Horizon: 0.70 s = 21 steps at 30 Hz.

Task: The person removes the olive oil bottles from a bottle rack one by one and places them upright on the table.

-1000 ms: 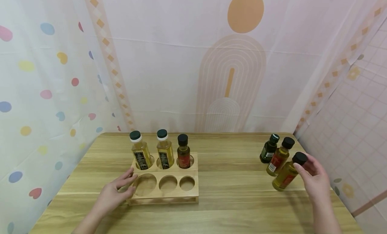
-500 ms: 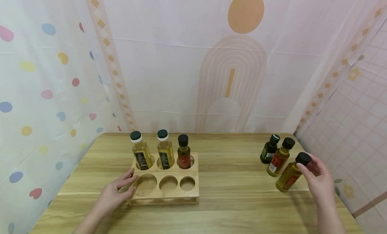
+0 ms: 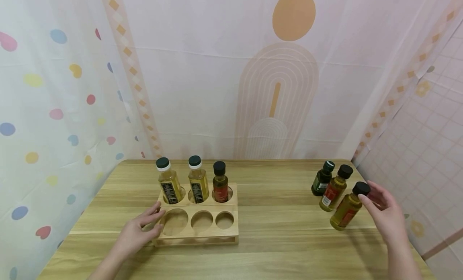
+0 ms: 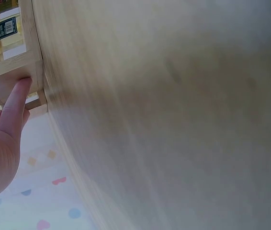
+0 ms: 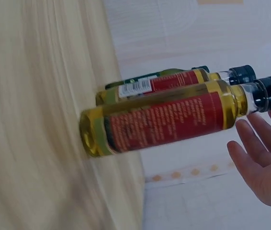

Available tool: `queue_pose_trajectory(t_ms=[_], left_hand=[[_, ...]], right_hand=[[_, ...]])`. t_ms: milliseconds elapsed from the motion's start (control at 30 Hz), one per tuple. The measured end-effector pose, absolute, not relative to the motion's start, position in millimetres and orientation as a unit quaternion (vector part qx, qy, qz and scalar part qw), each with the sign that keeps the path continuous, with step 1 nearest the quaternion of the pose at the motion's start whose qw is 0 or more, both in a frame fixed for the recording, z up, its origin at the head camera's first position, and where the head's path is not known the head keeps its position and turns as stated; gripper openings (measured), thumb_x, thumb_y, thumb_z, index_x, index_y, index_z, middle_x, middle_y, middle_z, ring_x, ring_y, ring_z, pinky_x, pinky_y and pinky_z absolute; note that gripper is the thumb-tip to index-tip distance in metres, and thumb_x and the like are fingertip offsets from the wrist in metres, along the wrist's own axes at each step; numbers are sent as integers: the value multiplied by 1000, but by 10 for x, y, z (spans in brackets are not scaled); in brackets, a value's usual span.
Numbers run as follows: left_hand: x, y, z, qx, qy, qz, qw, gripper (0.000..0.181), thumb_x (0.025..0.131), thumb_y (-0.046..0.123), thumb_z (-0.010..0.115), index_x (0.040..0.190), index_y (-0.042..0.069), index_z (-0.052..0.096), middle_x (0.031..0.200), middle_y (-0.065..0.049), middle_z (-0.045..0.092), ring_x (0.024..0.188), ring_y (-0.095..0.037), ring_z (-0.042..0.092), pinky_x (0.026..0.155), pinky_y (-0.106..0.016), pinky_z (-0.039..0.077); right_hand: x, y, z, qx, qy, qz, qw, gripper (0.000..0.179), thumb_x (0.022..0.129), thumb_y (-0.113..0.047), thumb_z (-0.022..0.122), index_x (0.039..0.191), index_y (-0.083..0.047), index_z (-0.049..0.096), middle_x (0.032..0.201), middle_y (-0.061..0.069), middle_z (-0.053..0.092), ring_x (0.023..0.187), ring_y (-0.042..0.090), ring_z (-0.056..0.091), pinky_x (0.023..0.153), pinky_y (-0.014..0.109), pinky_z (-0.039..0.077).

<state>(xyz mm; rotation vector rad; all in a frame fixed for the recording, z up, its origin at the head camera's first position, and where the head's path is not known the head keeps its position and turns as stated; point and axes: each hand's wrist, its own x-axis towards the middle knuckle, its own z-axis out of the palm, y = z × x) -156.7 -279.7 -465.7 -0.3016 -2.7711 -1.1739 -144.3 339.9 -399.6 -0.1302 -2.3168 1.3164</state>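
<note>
At the left end of a wooden bottle rack (image 3: pixel 226 231), my left hand (image 3: pixel 135 234) rests its fingertips against the side panel; in the left wrist view a finger (image 4: pixel 15 108) lies straight against that panel. My right hand (image 3: pixel 387 217) is at the black cap of an oil bottle (image 3: pixel 345 213) with a red label, which stands on the table at the right. Its fingers (image 5: pixel 253 143) are spread loosely around the cap, with a digit at the cap's end. Close behind stand another red-labelled oil bottle (image 3: pixel 332 193) and a small dark green bottle (image 3: pixel 321 181).
The rack's back row holds two yellow oil bottles with green caps, a left one (image 3: pixel 170 187) and a middle one (image 3: pixel 197 185), and a dark red-labelled bottle (image 3: pixel 220 187). Three round holes line its front row. Patterned curtains (image 3: pixel 195 91) surround the wooden table (image 3: pixel 275 248).
The front red-labelled bottle shifted slightly right, then stayed put. My right hand has loosened from its cap and moved a little right. The left hand is still.
</note>
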Motion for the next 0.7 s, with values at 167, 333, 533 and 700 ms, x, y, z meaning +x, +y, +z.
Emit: queue_pose_trajectory(t_ms=[167,333,533,700], left_hand=[[-1569,-2799,-4664,-92,-913,-395,53,44,90,20,73,129,1,65,151,-13,43,134,-42,42,102,-59,37],[-1572,-2800,-4669,-93,-910,-401,52,44,90,19,73,129,0,65,151,-13,42,134,-43,41,102,-60,37],[-1573,-2802,-4672,-92,-907,-409,51,44,90,19,73,129,0,64,152,-13,42,134,-44,40,102,-64,36],[-1578,-2799,-4673,-93,-907,-408,52,44,90,19,74,129,0,64,152,-13,42,134,-44,40,103,-64,35]], right_hand=[[-1472,3478,-3918,-28,-876,433,211,59,97,-24,67,143,5,45,107,-32,49,93,-20,46,76,2,39],[-1511,3495,-3816,10,-893,387,228,57,95,-25,69,141,3,49,126,1,62,101,-23,40,84,-2,34],[-1547,3439,-3715,54,-908,323,260,51,94,-20,71,138,-2,55,127,19,63,120,-2,48,104,18,36],[-1603,3309,-3641,106,-908,289,285,50,87,-7,76,133,2,57,122,25,64,115,44,54,107,36,37]])
